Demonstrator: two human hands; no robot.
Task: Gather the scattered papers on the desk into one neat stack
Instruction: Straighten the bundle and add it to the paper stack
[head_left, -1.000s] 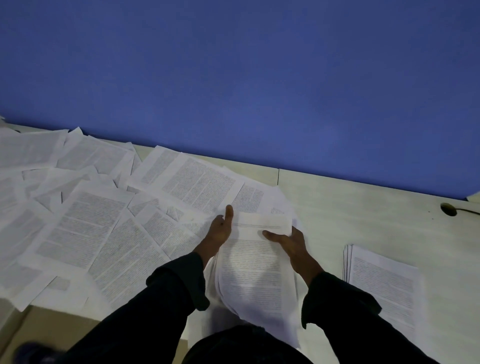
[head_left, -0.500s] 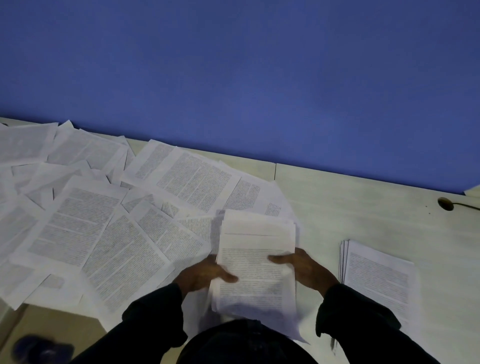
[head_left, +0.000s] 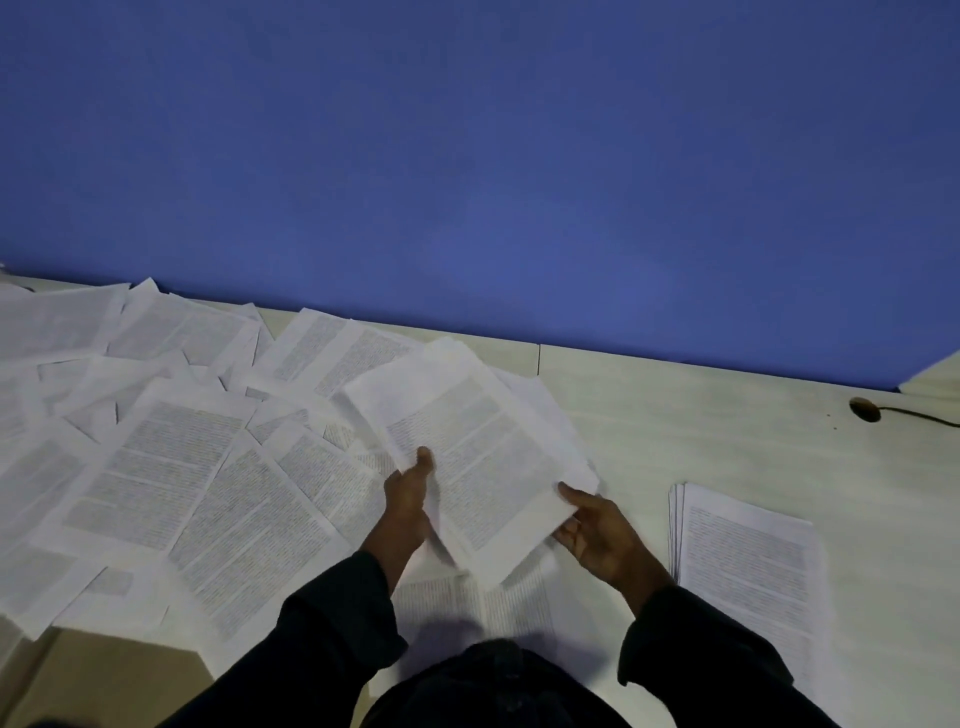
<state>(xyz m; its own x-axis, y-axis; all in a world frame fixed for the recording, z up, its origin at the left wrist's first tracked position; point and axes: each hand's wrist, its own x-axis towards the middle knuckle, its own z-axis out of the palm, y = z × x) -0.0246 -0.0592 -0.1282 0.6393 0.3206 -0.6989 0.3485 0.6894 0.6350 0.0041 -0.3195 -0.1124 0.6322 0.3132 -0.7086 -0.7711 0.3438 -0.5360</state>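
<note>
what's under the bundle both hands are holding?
Under the held bundle, printed sheets lie on the desk near the front edge, and loose pages peek out at its far edge. Left hand and right hand grip it. What lies beneath its middle is covered.

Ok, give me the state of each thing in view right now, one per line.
Left hand: grips the held sheets at their left edge, thumb on top.
Right hand: pinches the held sheets at the lower right corner.
Held sheets: small bundle, tilted, above the loose papers.
Loose papers: scattered and overlapping on the left of the desk.
Stack: lying flat on the right, edges slightly fanned.
Desk: bare in the middle right.
</note>
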